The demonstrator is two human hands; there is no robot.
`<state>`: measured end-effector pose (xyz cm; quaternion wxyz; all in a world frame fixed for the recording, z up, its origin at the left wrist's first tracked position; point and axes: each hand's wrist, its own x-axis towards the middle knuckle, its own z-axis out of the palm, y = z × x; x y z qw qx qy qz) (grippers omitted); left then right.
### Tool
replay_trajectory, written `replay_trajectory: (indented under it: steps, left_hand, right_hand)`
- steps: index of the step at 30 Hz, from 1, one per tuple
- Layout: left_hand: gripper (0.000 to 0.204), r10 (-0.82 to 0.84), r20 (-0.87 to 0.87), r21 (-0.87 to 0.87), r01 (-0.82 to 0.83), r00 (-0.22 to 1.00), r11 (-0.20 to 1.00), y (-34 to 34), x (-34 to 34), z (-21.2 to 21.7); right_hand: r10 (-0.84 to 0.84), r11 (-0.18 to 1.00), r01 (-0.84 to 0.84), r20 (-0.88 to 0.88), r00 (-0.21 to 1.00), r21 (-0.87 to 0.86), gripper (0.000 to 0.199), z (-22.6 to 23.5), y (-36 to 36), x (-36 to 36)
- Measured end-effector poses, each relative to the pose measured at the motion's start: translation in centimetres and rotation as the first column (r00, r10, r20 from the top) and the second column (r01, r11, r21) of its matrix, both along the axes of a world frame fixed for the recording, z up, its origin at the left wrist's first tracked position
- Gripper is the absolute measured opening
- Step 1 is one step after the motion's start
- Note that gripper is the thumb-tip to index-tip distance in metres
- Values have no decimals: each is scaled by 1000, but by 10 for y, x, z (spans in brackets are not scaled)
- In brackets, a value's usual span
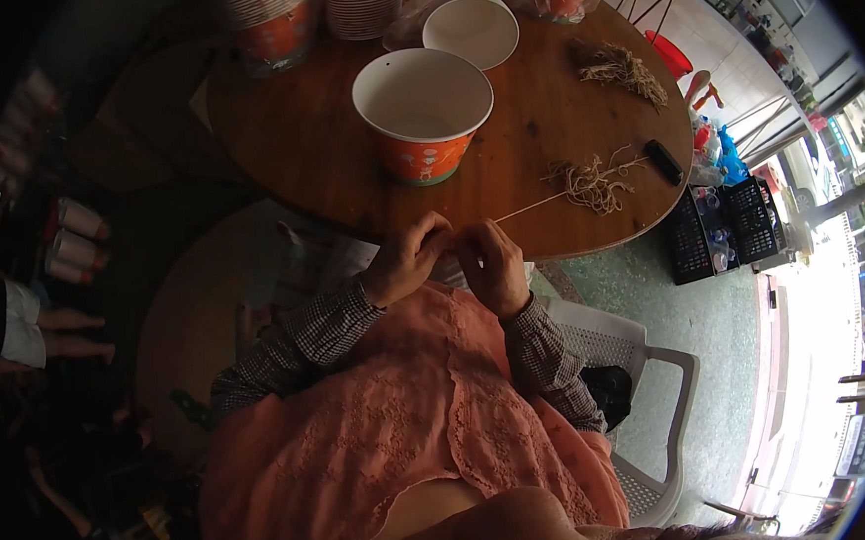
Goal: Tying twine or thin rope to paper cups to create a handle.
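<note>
Close to the table's front edge, my left hand and my right hand are drawn together, fingertips pinched and almost touching. A thin strand of twine leads from my right fingertips to a loose tan tangle of twine on the table. What my left fingers hold is too small and dark to make out. Just beyond my hands stands a large orange paper bucket, upright, with a white inside and a small dark hole near its rim.
Behind the bucket, a white paper tub lies tilted beside stacked cups and bagged orange cups. A twine bundle and a black object lie on the round wooden table. A chair and black crate stand right.
</note>
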<state>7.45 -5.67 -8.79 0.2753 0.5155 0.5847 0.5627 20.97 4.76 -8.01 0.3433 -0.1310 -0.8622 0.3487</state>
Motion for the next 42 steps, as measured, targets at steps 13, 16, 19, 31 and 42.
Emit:
replay_trajectory:
  steps: [13, 16, 19, 31, 42]
  left_hand:
    - [6, -7, -44, 32, 9, 999, 999, 4, -3, 9]
    - [6, 6, -144, 33, -1, 990, 999, 5, -4, 14]
    - [9, 21, -188, 59, -10, 982, 998, 5, -5, 20]
    - [16, 203, -579, 283, -40, 789, 958, 17, -5, 17]
    - [25, 203, -912, 280, 178, 357, 943, 31, -23, 42]
  right_hand:
    - [-9, 995, 3, -67, 998, -96, 8, 0, 0, -1]
    - [-15, 998, 12, -54, 998, -56, 8, -1, 3, -2]
    - [-22, 999, 19, -47, 999, -49, 8, 0, 3, -4]
    - [-23, 954, 9, -45, 999, -298, 9, -1, 9, 0]
    - [82, 555, -202, -189, 979, -807, 14, -18, 36, -17]
